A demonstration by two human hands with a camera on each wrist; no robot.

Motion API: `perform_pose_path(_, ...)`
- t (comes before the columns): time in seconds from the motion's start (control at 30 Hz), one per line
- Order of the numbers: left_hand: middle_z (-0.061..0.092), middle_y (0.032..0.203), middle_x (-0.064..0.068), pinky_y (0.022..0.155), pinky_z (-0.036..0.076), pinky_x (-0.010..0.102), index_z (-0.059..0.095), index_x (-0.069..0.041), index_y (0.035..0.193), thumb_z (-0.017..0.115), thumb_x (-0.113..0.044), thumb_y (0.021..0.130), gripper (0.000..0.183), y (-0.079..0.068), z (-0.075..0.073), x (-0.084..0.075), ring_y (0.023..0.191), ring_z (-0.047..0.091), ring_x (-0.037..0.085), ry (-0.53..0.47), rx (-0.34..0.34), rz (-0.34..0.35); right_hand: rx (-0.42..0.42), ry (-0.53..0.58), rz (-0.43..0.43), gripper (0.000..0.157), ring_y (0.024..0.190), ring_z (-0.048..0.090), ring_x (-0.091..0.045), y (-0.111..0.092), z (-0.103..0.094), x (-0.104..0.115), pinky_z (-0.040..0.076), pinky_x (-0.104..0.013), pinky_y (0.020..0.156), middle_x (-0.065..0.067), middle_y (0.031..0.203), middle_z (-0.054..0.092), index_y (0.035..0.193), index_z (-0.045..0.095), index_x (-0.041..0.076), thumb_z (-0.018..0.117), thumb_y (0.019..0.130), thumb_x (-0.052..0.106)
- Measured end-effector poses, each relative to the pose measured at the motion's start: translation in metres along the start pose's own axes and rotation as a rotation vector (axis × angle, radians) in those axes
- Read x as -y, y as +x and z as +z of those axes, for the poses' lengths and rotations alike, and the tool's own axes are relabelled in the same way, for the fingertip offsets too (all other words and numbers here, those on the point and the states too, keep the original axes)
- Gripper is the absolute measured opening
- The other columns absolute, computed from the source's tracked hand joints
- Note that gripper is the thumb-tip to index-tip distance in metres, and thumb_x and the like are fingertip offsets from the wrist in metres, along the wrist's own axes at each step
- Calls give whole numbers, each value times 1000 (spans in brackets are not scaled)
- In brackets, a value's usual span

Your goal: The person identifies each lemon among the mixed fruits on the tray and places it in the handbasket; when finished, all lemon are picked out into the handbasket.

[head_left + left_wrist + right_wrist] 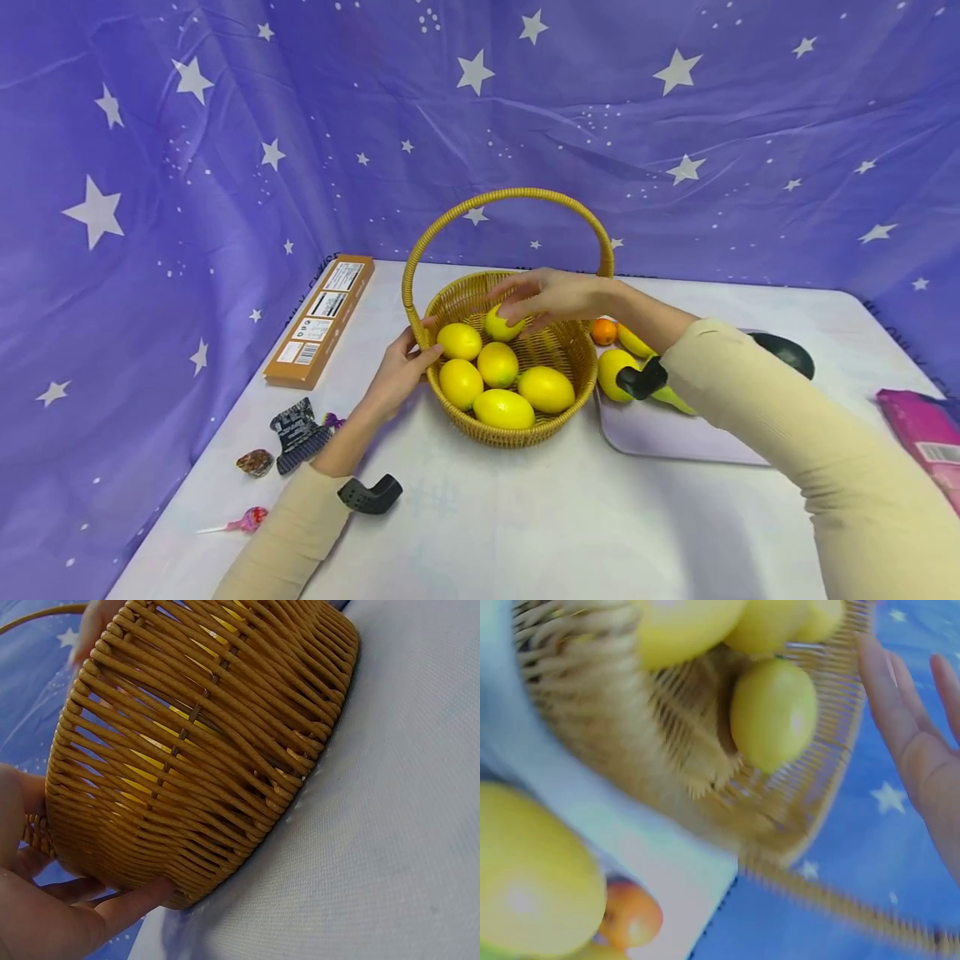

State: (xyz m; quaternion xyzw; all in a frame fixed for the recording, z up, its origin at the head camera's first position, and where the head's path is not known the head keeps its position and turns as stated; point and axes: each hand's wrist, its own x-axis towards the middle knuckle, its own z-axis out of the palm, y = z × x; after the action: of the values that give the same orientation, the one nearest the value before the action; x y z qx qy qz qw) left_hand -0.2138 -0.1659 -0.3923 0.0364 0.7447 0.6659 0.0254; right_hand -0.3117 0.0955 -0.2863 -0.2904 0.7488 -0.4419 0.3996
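A woven wicker basket with a tall arched handle stands on the white table. Several yellow lemons lie in it. My left hand grips the basket's left side by the foot of the handle, thumb at the rim and fingers along the outer weave. Over the back of the basket, my right hand hovers with loosely spread fingers. From the head it overlaps the rearmost lemon, but the right wrist view has the hand apart from the nearest lemon, with nothing held.
Right of the basket, a pale tray carries another lemon, an orange fruit, a banana and a dark green item. At left are an orange box, a small knitted item and a lollipop. A pink packet lies far right.
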Motion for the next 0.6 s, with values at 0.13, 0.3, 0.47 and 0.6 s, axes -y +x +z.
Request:
perform_pose_path(0.13, 40, 144, 21, 76, 55, 31, 35, -8, 148, 52, -11, 100, 51, 0, 0, -1, 121, 52, 38, -1, 3, -1, 3, -9, -19, 54, 127, 45, -35, -37, -10, -4, 48, -44, 95, -21, 141, 41, 144, 39, 5, 62, 96, 17)
perform_pose_path(0.3, 39, 145, 20, 77, 54, 31, 35, -8, 148, 52, -11, 100, 51, 0, -2, -2, 121, 51, 37, 1, 1, -5, 14, -14, 2, 54, 126, 44, -39, -78, -26, -21, 45, -45, 98, -22, 140, 42, 143, 38, 1, 62, 95, 11)
perform_pose_path(0.47, 39, 145, 20, 77, 54, 31, 34, -8, 148, 52, -11, 100, 51, 0, -1, -3, 121, 51, 38, -1, 11, -1, -38, -41, 24, 54, 127, 46, -36, -109, -44, -48, 44, -44, 100, -23, 140, 43, 143, 38, 1, 62, 94, 7)
perform_pose_path(0.6, 38, 145, 21, 76, 54, 30, 34, -7, 148, 52, -11, 100, 51, 0, 0, -2, 122, 51, 39, -3, 18, -4, -124, -69, 52, 54, 130, 41, -41, -125, -61, -75, 42, -44, 102, -25, 143, 40, 144, 38, 4, 61, 95, 9)
